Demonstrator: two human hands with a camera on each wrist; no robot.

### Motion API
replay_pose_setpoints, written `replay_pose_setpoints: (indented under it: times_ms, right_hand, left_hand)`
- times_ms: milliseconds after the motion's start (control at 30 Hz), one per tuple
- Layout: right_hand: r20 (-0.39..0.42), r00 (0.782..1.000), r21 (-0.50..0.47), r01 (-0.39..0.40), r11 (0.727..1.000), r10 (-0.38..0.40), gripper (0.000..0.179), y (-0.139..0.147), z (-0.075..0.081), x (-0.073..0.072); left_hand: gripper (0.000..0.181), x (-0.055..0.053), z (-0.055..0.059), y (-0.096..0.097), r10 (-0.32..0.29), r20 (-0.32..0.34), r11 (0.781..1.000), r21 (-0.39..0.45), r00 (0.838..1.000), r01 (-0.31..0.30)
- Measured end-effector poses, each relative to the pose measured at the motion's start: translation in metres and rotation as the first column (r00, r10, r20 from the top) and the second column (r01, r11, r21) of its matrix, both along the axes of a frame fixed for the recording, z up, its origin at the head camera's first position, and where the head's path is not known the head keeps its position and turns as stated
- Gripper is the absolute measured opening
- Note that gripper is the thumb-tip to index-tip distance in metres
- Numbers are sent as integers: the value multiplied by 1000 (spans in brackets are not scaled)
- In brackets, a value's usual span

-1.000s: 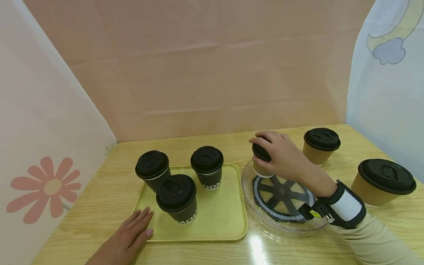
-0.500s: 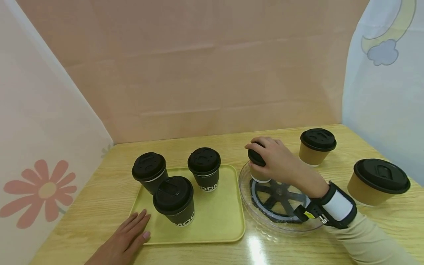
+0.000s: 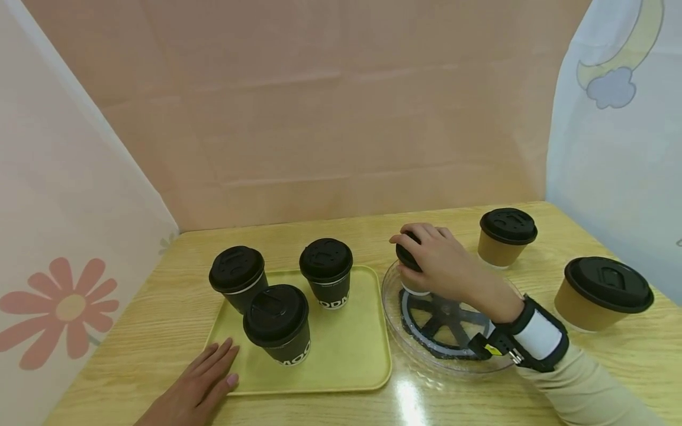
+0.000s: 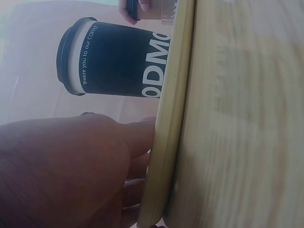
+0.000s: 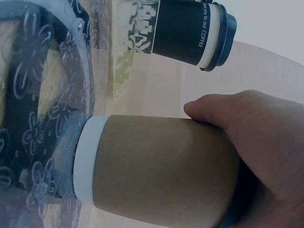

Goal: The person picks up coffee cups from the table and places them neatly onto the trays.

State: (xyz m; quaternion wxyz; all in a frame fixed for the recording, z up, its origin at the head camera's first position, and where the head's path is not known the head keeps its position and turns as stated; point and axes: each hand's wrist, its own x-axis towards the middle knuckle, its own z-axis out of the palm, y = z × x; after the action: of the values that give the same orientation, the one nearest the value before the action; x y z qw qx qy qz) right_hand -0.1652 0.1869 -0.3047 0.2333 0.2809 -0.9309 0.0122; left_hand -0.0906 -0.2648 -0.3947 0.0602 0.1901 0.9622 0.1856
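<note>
Here the fingers of my right hand (image 3: 439,260) grasp a lidded brown cup (image 5: 164,168) at the left side of the clear dish (image 3: 395,325). My left hand (image 3: 197,381) rests its relaxed fingers on the yellow tray (image 3: 346,361), where a black cup (image 4: 116,61) reads "Breeze you to our COFFEE" above big, partly visible letters, "ODMO".

"Where's the head camera?"
"High, on the near side of the yellow tray (image 3: 351,361), facing forward and down; farthest back."
"And the wrists?"
"Left, rolled sideways, low and close beside the tray; right, also rolled, close to a brown cup (image 5: 166,166) right of the tray; head and left share the tray's edge."
</note>
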Motion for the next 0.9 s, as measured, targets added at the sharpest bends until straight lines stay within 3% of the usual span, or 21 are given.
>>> replay_pose_setpoints:
  times_ms: [300,500,733,900]
  right_hand:
    - [10,1000,4,7,1000,-7,46,0,0,0]
    - [36,999,6,19,1000,-19,54,1,2,1]
    - [97,995,-21,29,999,-27,64,3,8,3]
    - [102,994,-48,31,998,-26,68,5,16,5]
  left_hand:
    - [55,0,-2,0,0,8,1000,2,1000,0]
    - [58,0,-1,0,8,66,1000,11,998,-9]
    - [54,0,-4,0,-3,0,1000,4,1000,3]
    - [54,-1,-4,-1,-8,6,1000,13,1000,8]
